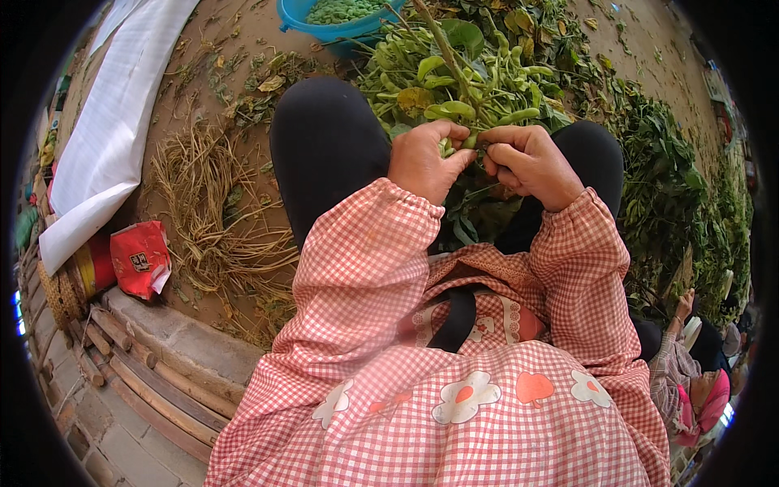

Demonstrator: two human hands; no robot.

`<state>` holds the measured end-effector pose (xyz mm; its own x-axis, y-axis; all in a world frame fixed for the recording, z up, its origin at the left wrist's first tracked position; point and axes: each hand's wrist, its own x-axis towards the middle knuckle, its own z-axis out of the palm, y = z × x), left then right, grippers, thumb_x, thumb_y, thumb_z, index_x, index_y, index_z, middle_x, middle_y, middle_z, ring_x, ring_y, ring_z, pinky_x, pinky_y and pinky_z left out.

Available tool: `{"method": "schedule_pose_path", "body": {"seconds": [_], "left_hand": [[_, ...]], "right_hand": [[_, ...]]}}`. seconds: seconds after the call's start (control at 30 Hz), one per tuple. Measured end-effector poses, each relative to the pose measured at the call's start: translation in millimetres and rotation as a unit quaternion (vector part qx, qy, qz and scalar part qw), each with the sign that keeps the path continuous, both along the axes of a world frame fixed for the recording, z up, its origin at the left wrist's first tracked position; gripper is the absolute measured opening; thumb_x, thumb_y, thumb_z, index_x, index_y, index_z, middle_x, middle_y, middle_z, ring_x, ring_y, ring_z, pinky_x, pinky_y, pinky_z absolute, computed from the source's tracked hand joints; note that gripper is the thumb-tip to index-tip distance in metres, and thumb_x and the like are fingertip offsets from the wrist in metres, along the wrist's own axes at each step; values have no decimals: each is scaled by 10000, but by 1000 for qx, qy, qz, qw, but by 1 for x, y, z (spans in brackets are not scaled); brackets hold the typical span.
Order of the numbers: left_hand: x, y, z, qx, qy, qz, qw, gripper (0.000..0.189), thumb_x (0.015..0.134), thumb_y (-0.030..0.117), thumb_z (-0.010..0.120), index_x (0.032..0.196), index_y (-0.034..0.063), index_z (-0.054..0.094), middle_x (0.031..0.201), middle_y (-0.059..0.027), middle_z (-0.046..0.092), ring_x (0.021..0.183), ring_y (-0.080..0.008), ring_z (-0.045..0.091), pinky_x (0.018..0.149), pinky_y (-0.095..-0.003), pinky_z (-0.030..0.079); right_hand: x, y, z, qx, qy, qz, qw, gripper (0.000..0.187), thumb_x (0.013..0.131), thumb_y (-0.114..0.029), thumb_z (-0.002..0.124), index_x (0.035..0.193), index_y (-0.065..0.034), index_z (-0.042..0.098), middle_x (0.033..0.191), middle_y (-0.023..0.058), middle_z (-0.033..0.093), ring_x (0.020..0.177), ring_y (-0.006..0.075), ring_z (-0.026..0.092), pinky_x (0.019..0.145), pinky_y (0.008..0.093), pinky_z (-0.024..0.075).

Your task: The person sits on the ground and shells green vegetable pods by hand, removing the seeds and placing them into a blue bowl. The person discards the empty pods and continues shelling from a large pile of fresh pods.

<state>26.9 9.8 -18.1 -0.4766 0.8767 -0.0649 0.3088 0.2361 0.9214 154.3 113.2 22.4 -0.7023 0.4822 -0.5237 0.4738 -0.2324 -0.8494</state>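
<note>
A leafy soybean plant hung with green pods lies between my knees, its thick stem pointing up and away. My left hand has thumb and forefinger pinched around a green pod at the plant's near end. More pods or beans show inside its curled fingers. My right hand meets it at the same spot, fingertips closed at the pod's right end; what exactly they grip is partly hidden. Beyond the plant stands a blue plastic basin holding shelled green beans.
Dry stalks lie on the ground at left, near a white sheet and a red packet. Wooden poles rest by a stone ledge. Heaped bean plants spread at right, where another person sits.
</note>
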Motion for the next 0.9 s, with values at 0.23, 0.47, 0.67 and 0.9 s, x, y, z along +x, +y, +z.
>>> {"method": "schedule_pose_path", "body": {"seconds": [0.23,0.47,0.67,0.9], "left_hand": [[-1,0,0,-3,3,-1,1000,281,689,126,725,934,9,651,840,-106,667,762,-153,628,686,-278,481],[-9,4,-3,-88,-399,57,911,265,799,163,656,971,-31,602,786,-67,644,534,-35,446,402,-182,336],[-12,8,-2,-134,-359,37,923,300,794,208,658,995,-5,591,760,-61,633,488,-21,431,363,-177,298],[-12,9,4,-165,-366,44,915,214,808,206,603,926,27,599,620,-18,575,383,-28,402,330,-189,282]], "right_hand": [[-1,1,-4,168,-10,75,983,193,793,-65,467,834,55,612,638,80,609,463,119,538,429,253,429],[-5,-3,-4,363,-3,117,924,240,779,-52,485,953,59,607,697,167,628,592,213,622,577,310,480],[-4,-14,2,244,-21,78,966,226,783,-49,483,938,61,605,682,162,624,589,220,612,573,317,471],[25,-20,-8,302,-54,3,952,201,785,-53,503,921,46,612,692,170,622,595,237,611,585,310,467]]}}
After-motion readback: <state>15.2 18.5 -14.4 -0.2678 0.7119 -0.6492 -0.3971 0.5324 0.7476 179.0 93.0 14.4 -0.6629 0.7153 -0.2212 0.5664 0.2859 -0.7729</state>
